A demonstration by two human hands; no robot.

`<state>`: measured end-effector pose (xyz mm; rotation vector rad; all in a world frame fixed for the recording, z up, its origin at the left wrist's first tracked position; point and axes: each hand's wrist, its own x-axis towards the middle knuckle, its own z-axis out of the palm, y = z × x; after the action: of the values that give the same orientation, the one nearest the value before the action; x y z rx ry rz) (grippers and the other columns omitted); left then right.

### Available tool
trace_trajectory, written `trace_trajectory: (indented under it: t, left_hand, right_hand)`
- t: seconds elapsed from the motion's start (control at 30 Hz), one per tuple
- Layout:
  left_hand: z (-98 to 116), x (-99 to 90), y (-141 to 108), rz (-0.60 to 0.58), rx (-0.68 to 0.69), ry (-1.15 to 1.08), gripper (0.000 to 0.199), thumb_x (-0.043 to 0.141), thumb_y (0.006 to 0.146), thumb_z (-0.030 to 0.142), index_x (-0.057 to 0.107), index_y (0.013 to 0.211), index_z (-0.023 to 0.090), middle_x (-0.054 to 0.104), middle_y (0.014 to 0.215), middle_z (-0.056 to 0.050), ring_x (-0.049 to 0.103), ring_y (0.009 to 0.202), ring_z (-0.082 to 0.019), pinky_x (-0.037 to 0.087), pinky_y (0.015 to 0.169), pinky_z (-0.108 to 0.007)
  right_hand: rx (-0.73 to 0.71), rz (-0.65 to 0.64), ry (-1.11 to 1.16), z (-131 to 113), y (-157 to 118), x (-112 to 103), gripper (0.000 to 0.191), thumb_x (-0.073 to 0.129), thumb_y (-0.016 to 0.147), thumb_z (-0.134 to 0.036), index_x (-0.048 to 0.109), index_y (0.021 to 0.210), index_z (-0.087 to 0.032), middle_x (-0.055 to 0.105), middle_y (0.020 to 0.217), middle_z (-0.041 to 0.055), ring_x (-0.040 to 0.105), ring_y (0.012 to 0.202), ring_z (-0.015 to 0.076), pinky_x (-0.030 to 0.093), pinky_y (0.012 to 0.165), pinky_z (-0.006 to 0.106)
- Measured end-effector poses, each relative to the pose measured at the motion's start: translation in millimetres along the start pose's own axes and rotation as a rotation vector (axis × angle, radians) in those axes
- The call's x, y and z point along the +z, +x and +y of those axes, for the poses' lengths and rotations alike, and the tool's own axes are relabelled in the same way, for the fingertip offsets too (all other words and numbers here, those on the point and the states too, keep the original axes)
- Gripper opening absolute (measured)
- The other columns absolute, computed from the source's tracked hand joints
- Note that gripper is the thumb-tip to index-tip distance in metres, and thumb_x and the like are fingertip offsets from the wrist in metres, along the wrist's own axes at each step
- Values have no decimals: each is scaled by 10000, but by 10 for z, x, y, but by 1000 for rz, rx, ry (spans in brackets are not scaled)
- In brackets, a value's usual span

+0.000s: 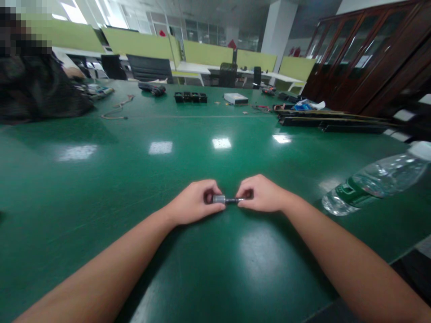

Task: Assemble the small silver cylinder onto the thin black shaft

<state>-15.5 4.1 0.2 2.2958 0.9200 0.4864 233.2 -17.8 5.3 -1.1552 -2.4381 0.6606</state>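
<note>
The green table (111,188) is largest; take its clock from the point between the hands, 12 being straight ahead. Its near edge cuts across from 5 toward 4; its far edge runs along 12. A broad stretch of green surface gives room from 9 round to 1, between the hands and the far row of objects. One dark wooden cabinet (358,54) stands beyond the table at 1 to 2. One person in black (37,85) is at 10. Dark long strips (350,122), too overlapped to count, lie at 2. One clear bottle (365,186) is at 3, near the right forearm. Two hands meet close above the table: the left hand (190,204) grips a grey cylinder (219,199), the right hand (262,194) pinches the far end of a thin dark shaft (231,201) at the cylinder's 3 o'clock side. One black block (190,97) sits at 11, one white box (235,98) at 12, one thin cable (117,109) at 10.
</note>
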Motion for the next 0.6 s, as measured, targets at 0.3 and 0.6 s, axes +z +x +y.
trace_trajectory:
  t: [0.3, 0.6]
  left_hand:
    - [11, 0, -5, 7, -22, 9, 257, 719, 783, 391, 647, 890, 168, 632, 779, -1, 572, 685, -154, 426, 624, -253]
    - [14, -2, -5, -3, -27, -5, 271, 714, 789, 406, 640, 887, 164, 631, 787, -8, 565, 689, -155, 425, 621, -253]
  right_hand:
    - [41, -21, 24, 28, -18, -31, 98, 733, 751, -218, 758, 827, -162, 703, 787, 18, 611, 687, 113, 450, 639, 222]
    - [125, -35, -37, 180, -71, -187, 126, 752, 725, -221, 768, 836, -166, 717, 811, 26, 634, 723, 132, 470, 668, 234]
